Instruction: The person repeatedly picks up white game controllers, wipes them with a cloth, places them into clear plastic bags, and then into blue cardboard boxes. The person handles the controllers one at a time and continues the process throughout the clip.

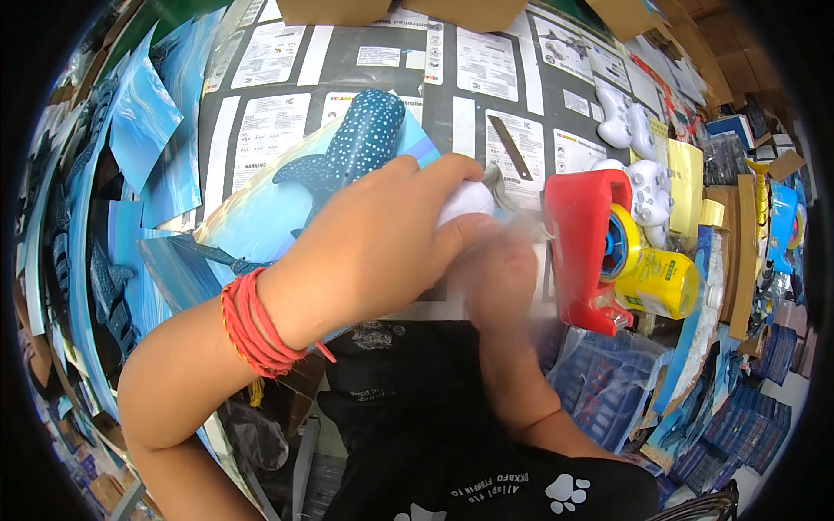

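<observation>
My left hand (365, 241), with red cords around its wrist, is closed around a smooth white rounded object (468, 203), mostly hidden by the fingers. A thin greyish wrap (511, 195), possibly plastic film, trails from its far side. My right hand (505, 267) is motion-blurred beside the left thumb; whether it grips anything is unclear. Beyond my left hand lies a dark blue, white-spotted whale shark toy (368, 133) on a blue printed card (260, 195). My left hand and forearm cover part of both.
A red tape dispenser (576, 247) with a yellow tape roll (622, 241) stands right of my hands. Beside it are a yellow-labelled bottle (658, 280) and several white game controllers (648, 189). A dark metal strip (511, 146) lies on the sheet-covered table (449, 130). Blue cards (143, 124) crowd the left.
</observation>
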A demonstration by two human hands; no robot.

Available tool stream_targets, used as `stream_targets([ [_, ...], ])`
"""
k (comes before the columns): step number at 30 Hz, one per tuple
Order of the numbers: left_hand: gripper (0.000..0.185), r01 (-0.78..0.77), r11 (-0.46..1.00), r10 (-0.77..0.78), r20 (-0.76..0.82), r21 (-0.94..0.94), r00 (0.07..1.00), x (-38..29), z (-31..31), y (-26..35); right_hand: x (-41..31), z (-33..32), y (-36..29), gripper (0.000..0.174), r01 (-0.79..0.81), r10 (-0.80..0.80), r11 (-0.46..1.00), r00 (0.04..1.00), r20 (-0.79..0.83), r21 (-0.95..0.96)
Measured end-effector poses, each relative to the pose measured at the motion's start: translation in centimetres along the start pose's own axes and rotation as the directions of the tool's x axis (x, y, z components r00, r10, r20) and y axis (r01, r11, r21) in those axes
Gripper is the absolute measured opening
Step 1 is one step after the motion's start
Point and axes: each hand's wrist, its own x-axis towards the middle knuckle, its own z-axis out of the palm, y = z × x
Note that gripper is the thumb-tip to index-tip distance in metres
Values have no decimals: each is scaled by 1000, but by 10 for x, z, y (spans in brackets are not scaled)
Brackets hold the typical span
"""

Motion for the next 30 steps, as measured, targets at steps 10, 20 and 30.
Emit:
stream_targets([
  [10,41,33,999,-33,41,0,999,2,-3,3,-5,-12,16,23,343,-449,708,893,-19,-617],
  [20,43,67,998,-67,68,7,995,6,-6,5,10,1,8,7,427,-475,636,873,110,-642],
  [30,36,69,996,-63,99,-59,993,13,-1,2,38,-9,0,8,-648,523,565,760,386,511],
])
